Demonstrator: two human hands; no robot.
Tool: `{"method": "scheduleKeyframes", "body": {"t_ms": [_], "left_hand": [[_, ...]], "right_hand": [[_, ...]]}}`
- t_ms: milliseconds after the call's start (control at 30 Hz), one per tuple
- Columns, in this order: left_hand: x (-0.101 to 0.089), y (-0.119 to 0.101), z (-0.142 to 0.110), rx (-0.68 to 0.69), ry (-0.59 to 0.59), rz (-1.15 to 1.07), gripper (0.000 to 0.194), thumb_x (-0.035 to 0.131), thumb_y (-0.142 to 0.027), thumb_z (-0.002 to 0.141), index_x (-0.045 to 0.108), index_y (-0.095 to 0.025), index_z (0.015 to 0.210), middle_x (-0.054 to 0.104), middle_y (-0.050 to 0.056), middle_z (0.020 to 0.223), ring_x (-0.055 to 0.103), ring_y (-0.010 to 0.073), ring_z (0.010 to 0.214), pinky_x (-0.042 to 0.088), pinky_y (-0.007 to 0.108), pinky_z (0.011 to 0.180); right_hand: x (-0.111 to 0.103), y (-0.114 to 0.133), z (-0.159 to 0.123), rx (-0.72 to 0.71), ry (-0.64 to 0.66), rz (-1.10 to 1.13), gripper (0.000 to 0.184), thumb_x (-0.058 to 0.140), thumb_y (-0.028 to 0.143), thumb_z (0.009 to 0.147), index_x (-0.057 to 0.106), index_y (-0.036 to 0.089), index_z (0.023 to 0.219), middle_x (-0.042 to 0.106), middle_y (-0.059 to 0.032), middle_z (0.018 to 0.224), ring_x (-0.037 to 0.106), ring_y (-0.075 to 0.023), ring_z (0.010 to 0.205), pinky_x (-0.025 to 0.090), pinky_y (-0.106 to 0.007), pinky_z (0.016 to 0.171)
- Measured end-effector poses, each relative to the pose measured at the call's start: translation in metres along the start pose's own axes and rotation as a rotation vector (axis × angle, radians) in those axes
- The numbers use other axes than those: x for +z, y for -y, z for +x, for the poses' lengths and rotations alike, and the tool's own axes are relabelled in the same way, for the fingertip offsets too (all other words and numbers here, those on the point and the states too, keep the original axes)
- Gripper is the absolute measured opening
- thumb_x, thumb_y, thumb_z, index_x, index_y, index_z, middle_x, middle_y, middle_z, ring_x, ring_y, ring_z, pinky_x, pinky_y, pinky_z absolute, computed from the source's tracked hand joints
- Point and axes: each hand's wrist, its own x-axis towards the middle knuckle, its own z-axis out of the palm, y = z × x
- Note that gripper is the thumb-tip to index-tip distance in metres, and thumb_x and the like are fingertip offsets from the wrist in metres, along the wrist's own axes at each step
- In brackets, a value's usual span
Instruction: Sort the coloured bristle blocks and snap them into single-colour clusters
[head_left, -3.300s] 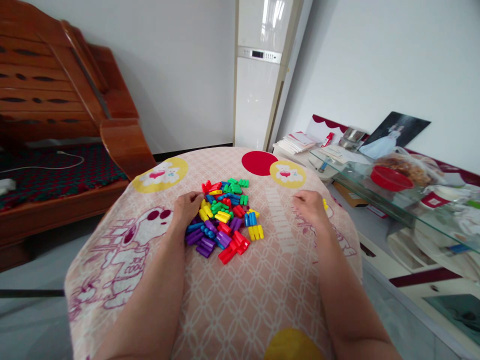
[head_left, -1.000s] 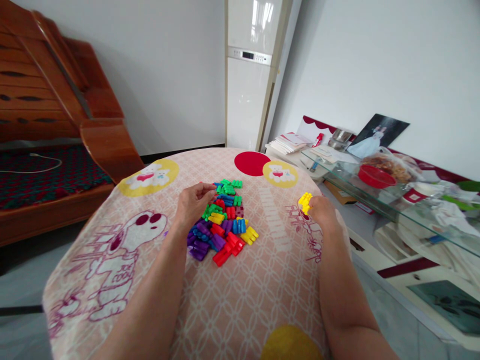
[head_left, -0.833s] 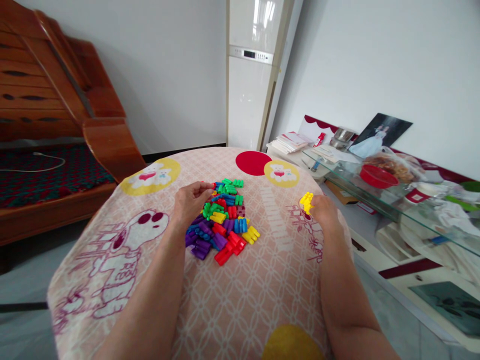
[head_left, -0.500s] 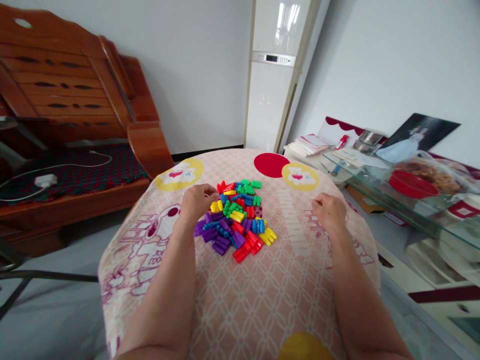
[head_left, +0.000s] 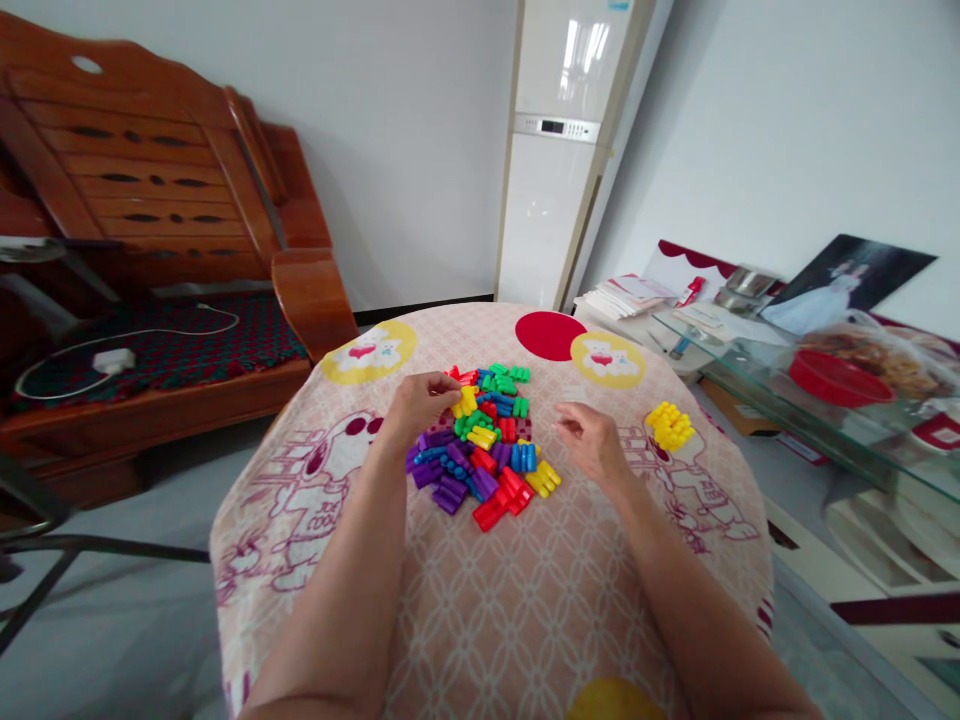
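Now the left hand (head_left: 420, 405) bends over the big pile of blocks (head_left: 491, 475), its fingers maybe pinching a yellow block (head_left: 465, 402). The right hand (head_left: 589, 437) is half open, fingers curled, beside the pile.

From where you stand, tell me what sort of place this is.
Probably a living room in a home: there is a carved wooden bench with a woven seat cover, a tall white cabinet-like unit with a small display, and a glass shelf holding a red bowl.
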Motion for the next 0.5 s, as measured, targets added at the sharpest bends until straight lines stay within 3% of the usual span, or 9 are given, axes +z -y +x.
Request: {"method": "scheduleKeyframes", "body": {"t_ms": [133,267,400,500], "left_hand": [[0.029,-0.024,-0.01,0.012,0.189,-0.101,0.03,0.069,-0.044,0.066,0.07,-0.015,0.075,0.067,0.003,0.063,0.061,0.0152,0.056,0.049,0.027,0.056],[0.052,-0.038,-0.019,0.014,0.324,-0.107,0.029,0.069,-0.044,0.068,0.069,-0.016,0.071,0.065,0.001,0.06,0.059,0.0142,0.055,0.048,0.026,0.055],[0.061,-0.039,-0.02,0.003,0.346,-0.121,0.033,0.069,-0.049,0.068,0.069,-0.016,0.07,0.064,0.0,0.06,0.06,0.0142,0.054,0.048,0.025,0.054],[0.061,-0.036,-0.018,-0.007,0.312,-0.161,0.038,0.068,-0.054,0.07,0.068,-0.016,0.075,0.067,0.001,0.065,0.064,0.0165,0.06,0.052,0.027,0.06]], "right_hand": [[0.014,0.023,-0.001,-0.191,-0.002,0.106,0.034,0.053,0.026,0.093,0.065,0.021,0.125,0.07,-0.0093,0.101,0.067,-0.0192,0.087,0.055,-0.03,0.08],[0.018,0.034,-0.004,-0.313,0.034,0.038,0.029,0.046,0.026,0.099,0.07,0.023,0.115,0.069,-0.0085,0.096,0.065,-0.019,0.092,0.053,-0.03,0.085],[0.017,0.033,-0.004,-0.364,0.017,-0.042,0.028,0.044,0.023,0.1,0.072,0.02,0.103,0.067,-0.0069,0.086,0.062,-0.0164,0.08,0.05,-0.026,0.075],[0.006,0.022,0.0,-0.301,-0.053,-0.066,0.023,0.05,0.021,0.097,0.072,0.019,0.097,0.069,-0.007,0.085,0.062,-0.0161,0.079,0.048,-0.025,0.072]]}}
